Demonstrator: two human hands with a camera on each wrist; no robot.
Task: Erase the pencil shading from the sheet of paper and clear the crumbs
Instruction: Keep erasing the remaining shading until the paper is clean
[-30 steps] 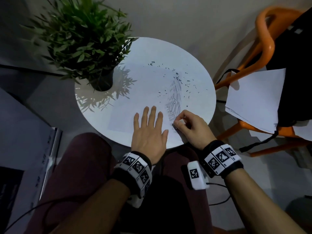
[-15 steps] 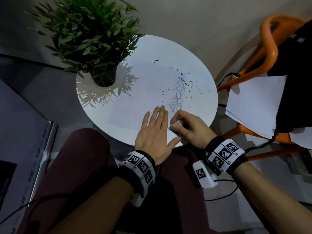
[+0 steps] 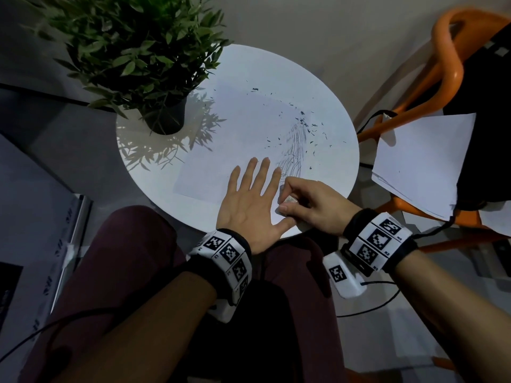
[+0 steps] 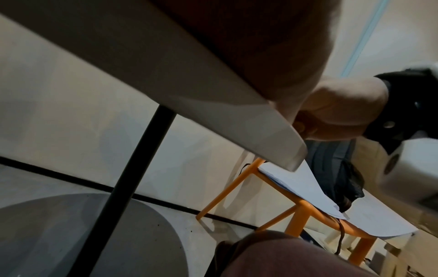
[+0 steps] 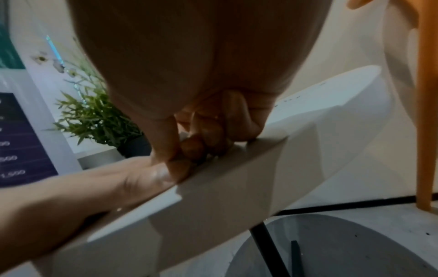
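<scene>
Both hands work at the near edge of a round white tabletop [image 3: 326, 87]. Furthest left on that top stands a green leafy plant in a dark pot [image 3: 166, 117], casting leaf shadows across the surface. Next comes the white sheet of paper [image 3: 237, 128], lying flat over the middle of the table, its near left corner close to the rim. Resting flat on the sheet's near part, the left hand [image 3: 249, 205] has its fingers straight and slightly spread, palm down, holding nothing, its thumb stretched out toward the other hand. Just beyond the left fingertips is the grey pencil shading [image 3: 293, 156], a patch of scribbled strokes, with dark eraser crumbs [image 3: 307, 123] scattered around it and farther back on the paper. Right beside the left hand, touching its thumb, the right hand [image 3: 315, 205] curls its fingers and thumb round a small pale eraser [image 3: 290, 199], pinching it down against the sheet's near edge, just short of the shading. The right wrist view shows those fingers [image 5: 213, 131] bunched tightly at the table rim. Off to the right stands an orange chair [image 3: 448, 64] carrying loose white sheets [image 3: 423, 161] and a black bag [image 3: 486, 106].
</scene>
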